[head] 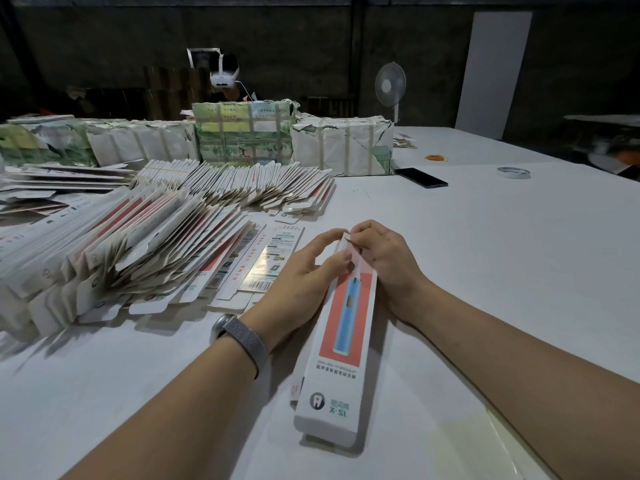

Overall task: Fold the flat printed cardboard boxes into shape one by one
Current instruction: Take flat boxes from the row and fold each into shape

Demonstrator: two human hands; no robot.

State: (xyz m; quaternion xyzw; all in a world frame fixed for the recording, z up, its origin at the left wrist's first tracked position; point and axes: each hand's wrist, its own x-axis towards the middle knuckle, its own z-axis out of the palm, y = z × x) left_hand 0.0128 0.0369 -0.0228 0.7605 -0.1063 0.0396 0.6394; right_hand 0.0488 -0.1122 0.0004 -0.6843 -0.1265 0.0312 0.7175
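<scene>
A: Surface and room?

B: White worktop (485, 237) in a dim room with a dark wall. Flat box blanks (145, 244) fanned in long heaps at left; strapped paper bundles (242, 140) behind them. Further right on the worktop: a black phone (420, 177), a tape roll (514, 172), orange rubber bands (436, 157). A white pedestal fan (390, 85) stands beyond the far edge.

A: The task's thing?

B: One long printed box (343, 341), already tubular, lies centre-front, pointing away from the camera, toothbrush picture upward.

A: Hands?

B: Both at its far end. Left hand (304, 271), wristband (242, 337) on that wrist, grips the left side, thumb on top. Right hand (384, 265) curls round the right side, fingertips pinching the end flap, probably; that tip is small and shadowed. Each grip is closed on the box.
</scene>
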